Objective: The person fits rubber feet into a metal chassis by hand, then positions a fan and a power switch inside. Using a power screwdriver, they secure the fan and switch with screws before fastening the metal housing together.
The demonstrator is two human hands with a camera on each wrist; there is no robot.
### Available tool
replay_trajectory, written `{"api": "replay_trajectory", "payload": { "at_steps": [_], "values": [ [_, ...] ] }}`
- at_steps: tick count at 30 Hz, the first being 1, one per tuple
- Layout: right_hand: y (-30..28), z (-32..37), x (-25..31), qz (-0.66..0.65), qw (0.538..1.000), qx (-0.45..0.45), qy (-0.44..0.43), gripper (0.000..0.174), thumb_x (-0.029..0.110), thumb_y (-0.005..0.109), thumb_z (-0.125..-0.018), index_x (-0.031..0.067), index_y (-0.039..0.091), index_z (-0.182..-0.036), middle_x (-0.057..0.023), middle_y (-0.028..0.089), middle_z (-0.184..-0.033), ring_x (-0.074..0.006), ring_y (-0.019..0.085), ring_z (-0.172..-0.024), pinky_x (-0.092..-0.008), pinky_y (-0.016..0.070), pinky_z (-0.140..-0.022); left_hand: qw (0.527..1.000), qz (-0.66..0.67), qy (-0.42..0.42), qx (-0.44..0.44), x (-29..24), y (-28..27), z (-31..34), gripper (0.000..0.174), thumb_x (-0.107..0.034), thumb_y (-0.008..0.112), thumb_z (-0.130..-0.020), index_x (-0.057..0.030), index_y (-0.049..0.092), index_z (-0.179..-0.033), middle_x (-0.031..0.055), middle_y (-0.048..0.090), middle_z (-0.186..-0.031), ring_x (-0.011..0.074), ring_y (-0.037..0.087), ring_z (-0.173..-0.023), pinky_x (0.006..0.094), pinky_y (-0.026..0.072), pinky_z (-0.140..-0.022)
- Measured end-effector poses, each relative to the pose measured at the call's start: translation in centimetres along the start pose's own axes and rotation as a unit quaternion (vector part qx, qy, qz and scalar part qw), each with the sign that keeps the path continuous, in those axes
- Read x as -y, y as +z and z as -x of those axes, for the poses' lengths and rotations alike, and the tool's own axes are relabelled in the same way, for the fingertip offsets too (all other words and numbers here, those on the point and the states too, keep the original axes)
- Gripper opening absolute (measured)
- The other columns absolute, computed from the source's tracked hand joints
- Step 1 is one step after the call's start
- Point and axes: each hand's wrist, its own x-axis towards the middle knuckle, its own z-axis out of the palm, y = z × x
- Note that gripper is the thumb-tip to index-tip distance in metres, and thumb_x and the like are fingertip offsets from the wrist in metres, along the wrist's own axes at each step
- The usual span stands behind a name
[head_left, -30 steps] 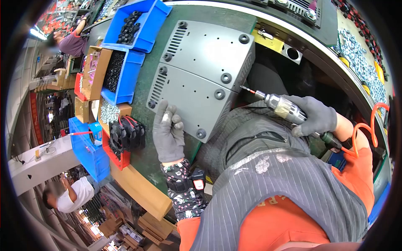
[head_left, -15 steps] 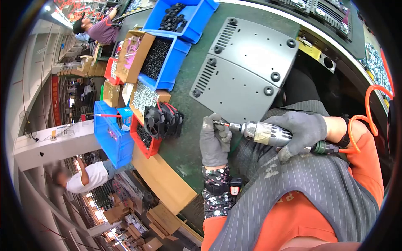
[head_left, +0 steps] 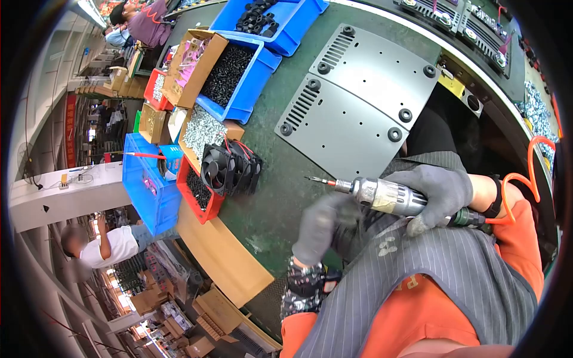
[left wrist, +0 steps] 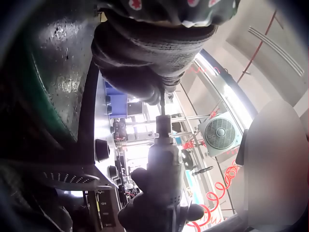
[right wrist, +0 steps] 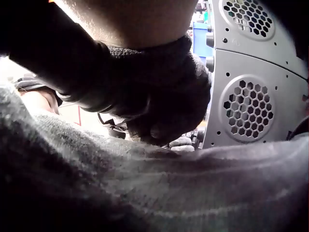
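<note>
My right hand [head_left: 439, 188], in a grey glove, grips a pneumatic screwdriver [head_left: 382, 196] lying level over my lap, with its bit [head_left: 313, 179] pointing left over the green bench [head_left: 268, 203]. My left hand [head_left: 319, 225], also gloved, is blurred just below and short of the bit. In the left wrist view the left hand [left wrist: 145, 67] has curled fingers, and the screwdriver [left wrist: 164, 159] points at them; whether they hold anything is hidden. Two grey metal cases [head_left: 358, 104] with black feet lie side by side beyond the tool. The right wrist view shows the right hand [right wrist: 159, 106] beside the vented cases [right wrist: 251, 96].
Left of the cases stand blue bins of black parts [head_left: 256, 15] and black screws [head_left: 230, 74], a box of silver screws [head_left: 203, 131], black fans [head_left: 230, 167] and a red bin [head_left: 197, 191]. An orange air hose [head_left: 528, 173] trails right. Other workers [head_left: 107, 247] are far left.
A second ago my left hand lay flat on the near case. It then came to the screwdriver's bit, and has now dropped away below it. The screwdriver has swung level, pointing left.
</note>
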Motion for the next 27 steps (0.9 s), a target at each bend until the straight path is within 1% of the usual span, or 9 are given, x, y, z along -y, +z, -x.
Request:
{"api": "replay_trajectory", "payload": {
  "at_steps": [1, 3, 5, 11, 14, 16, 18, 24, 27],
  "values": [
    [-0.2, 0.3, 0.3, -0.032, 0.999, -0.006, 0.030, 0.065, 0.021, 0.079, -0.068, 0.0011, 0.049, -0.123, -0.0077, 0.062, -0.093, -0.0146, 0.060, -0.081, -0.0297, 0.0500, -0.074, 1.000, 0.000, 0.003, 0.001, 0.9, 0.4, 0.6, 0.052, -0.039, 0.051, -0.092, 0.0047, 0.050, -0.120, 0.0187, 0.062, -0.104, 0.0279, 0.064, -0.093, 0.0356, 0.0523, -0.079],
    [-0.4, 0.6, -0.4, -0.061, 0.996, -0.011, 0.060, 0.065, 0.020, 0.079, -0.068, 0.0011, 0.049, -0.122, -0.0076, 0.062, -0.093, -0.0140, 0.060, -0.081, -0.0294, 0.0503, -0.074, 0.921, -0.349, -0.164, 0.055, 3.4, 1.6, 0.8, 0.066, -0.053, 0.052, -0.088, 0.0059, 0.050, -0.119, 0.0229, 0.059, -0.109, 0.0338, 0.062, -0.095, 0.0387, 0.0488, -0.083],
    [-0.5, 0.4, -2.8, -0.004, 0.994, -0.050, -0.098, 0.063, 0.019, 0.079, -0.068, 0.0009, 0.050, -0.120, -0.0071, 0.061, -0.092, -0.0125, 0.060, -0.079, -0.0283, 0.0509, -0.072, 0.904, -0.403, -0.138, -0.012, 7.5, 1.5, -0.1, 0.057, -0.045, 0.050, -0.091, 0.0015, 0.048, -0.123, 0.0200, 0.060, -0.111, 0.0317, 0.060, -0.101, 0.0376, 0.0466, -0.086],
    [-1.6, 2.3, -0.9, -0.083, 0.995, -0.041, -0.034, 0.067, 0.017, 0.079, -0.067, -0.0003, 0.048, -0.123, -0.0066, 0.061, -0.093, -0.0119, 0.058, -0.080, -0.0277, 0.0499, -0.073, 0.904, -0.416, -0.036, -0.089, 7.1, 4.5, -3.0, 0.041, -0.034, 0.051, -0.093, -0.0001, 0.052, -0.116, 0.0203, 0.061, -0.101, 0.0351, 0.060, -0.095, 0.0402, 0.0469, -0.082],
    [-2.4, 3.8, -0.6, -0.077, 0.992, -0.075, -0.059, 0.070, 0.016, 0.079, -0.066, -0.0004, 0.047, -0.125, -0.0064, 0.061, -0.094, -0.0116, 0.058, -0.081, -0.0282, 0.0496, -0.074, 0.753, -0.637, 0.143, -0.078, 1.8, 6.2, -2.2, 0.023, -0.025, 0.061, -0.083, -0.0049, 0.054, -0.077, 0.0144, 0.054, -0.068, 0.0330, 0.055, -0.058, 0.0435, 0.0437, -0.053],
    [-2.8, 4.7, -0.7, -0.143, 0.984, -0.093, -0.054, 0.074, 0.015, 0.079, -0.063, -0.0013, 0.045, -0.126, -0.0060, 0.060, -0.084, -0.0091, 0.058, -0.063, -0.0247, 0.0495, -0.055, 0.740, -0.643, 0.173, -0.096, -3.8, 7.1, -2.4, 0.019, -0.025, 0.060, -0.083, -0.0058, 0.056, -0.083, 0.0128, 0.053, -0.067, 0.0312, 0.054, -0.058, 0.0410, 0.0440, -0.054],
    [-3.0, 5.7, -0.2, -0.216, 0.969, -0.107, -0.059, 0.077, 0.012, 0.079, -0.060, -0.0027, 0.043, -0.127, -0.0049, 0.058, -0.074, -0.0076, 0.053, -0.047, -0.0217, 0.0422, -0.036, 0.640, -0.742, 0.173, -0.102, -9.0, 7.5, -2.8, 0.022, -0.029, 0.061, -0.083, -0.0080, 0.054, -0.081, 0.0099, 0.050, -0.066, 0.0285, 0.053, -0.054, 0.0395, 0.0429, -0.050],
    [-3.2, 7.9, -0.1, -0.169, 0.972, -0.136, -0.086, 0.074, 0.017, 0.079, -0.057, -0.0027, 0.049, -0.123, -0.0054, 0.062, -0.088, -0.0080, 0.056, -0.071, -0.0240, 0.0485, -0.065, 0.562, -0.820, 0.051, -0.099, -12.4, 7.0, -7.5, 0.028, -0.031, 0.057, -0.087, -0.0053, 0.047, -0.084, 0.0161, 0.056, -0.074, 0.0350, 0.059, -0.068, 0.0435, 0.0455, -0.057],
    [-3.1, 8.6, 0.4, -0.115, 0.984, -0.124, -0.058, 0.073, 0.017, 0.079, -0.059, -0.0018, 0.049, -0.123, -0.0052, 0.061, -0.092, -0.0101, 0.057, -0.075, -0.0257, 0.0493, -0.067, 0.595, -0.793, 0.033, -0.125, -12.6, 5.9, -9.3, 0.032, -0.034, 0.055, -0.088, -0.0036, 0.046, -0.087, 0.0184, 0.058, -0.078, 0.0384, 0.059, -0.073, 0.0462, 0.0458, -0.061]
  ]
}}
